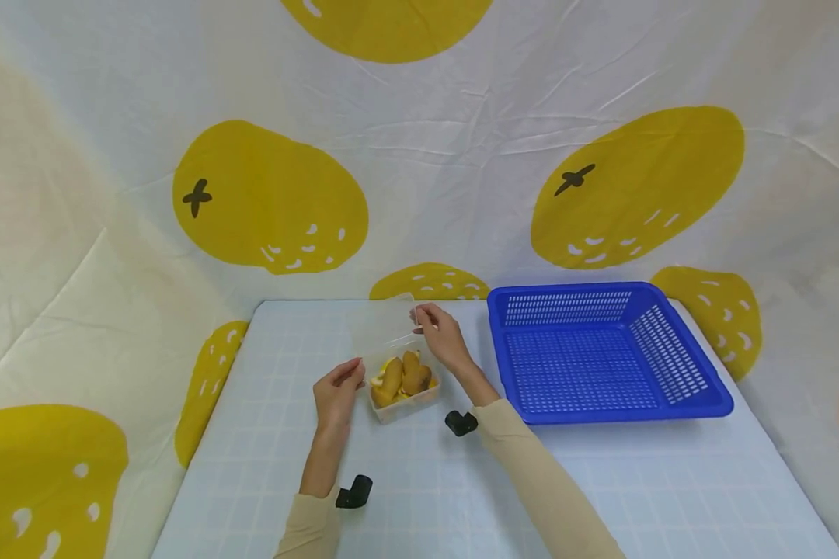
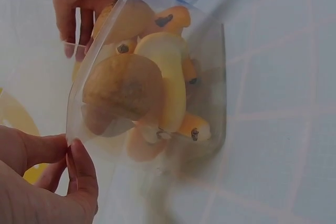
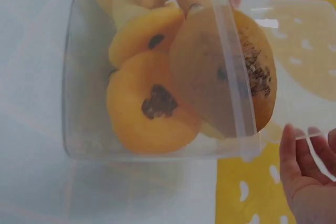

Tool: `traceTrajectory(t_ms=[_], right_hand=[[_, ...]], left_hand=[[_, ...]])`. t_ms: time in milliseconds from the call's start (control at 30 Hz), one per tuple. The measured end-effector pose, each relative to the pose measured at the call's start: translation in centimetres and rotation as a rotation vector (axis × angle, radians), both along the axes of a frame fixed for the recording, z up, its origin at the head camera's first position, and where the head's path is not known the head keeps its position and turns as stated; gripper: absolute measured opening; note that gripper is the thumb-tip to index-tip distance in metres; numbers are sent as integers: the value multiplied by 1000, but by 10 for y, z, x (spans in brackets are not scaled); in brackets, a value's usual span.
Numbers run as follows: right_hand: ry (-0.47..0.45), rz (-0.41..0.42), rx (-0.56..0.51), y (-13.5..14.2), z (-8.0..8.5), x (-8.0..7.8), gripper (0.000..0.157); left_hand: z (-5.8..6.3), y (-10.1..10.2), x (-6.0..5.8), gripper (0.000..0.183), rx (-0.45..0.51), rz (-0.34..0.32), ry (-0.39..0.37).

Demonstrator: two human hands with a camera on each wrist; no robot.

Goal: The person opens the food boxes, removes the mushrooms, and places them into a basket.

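Observation:
A clear plastic container (image 1: 405, 409) stands on the table, filled above its rim with fruit-like pieces. Two brownish oval pieces (image 1: 416, 379) lie on top, with curved yellow pieces (image 2: 163, 61) and orange ones (image 3: 142, 114) with dark marks below. At the container's left edge, my left hand (image 1: 339, 394) pinches the rim between thumb and finger. Behind the container, a clear lid (image 1: 384, 322) stands raised and tilted, its right edge held by the fingers of my right hand (image 1: 443, 338). Whether the lid is joined to the container I cannot tell.
A blue plastic basket (image 1: 506, 373) with slotted walls stands right of the container, close to my right forearm. The table (image 1: 252, 450) has a pale checked cover. Behind it hangs a white cloth (image 1: 447, 202) with large yellow fruit prints.

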State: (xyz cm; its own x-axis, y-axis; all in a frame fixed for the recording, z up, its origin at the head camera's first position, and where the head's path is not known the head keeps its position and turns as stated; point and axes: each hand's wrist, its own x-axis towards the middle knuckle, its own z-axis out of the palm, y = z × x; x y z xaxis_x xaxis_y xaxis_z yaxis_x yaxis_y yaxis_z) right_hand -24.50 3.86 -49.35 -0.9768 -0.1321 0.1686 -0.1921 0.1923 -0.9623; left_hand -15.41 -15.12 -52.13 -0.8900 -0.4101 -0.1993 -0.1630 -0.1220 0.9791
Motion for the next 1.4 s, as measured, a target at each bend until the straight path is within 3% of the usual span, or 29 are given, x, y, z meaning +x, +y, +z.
traceTrajectory(t_ms=[167,367,567,700,800,1133,1400], right_hand=[[84,39,80,5,-9,-5,28],[112,87,129,8,-21,-5,31],[164,126,151,4,-20,-3,28],[153,181,231,3,-17,0,33],[142,200,224,5,-18,0,39],[45,59,84,5,-27,-5,28],[-78,-128,161,4,-22,-4,19]], left_hand=[[1,-1,1,31,-3,-7,-11],[0,0,1,30,-1,2,-17],[0,0,0,28,24,-3,-2],[1,0,1,28,25,-2,-9],[1,-1,1,30,18,-10,-4],[-3,2,3,27,-1,-1,23],[-2,4,4,28,-28,7,13]])
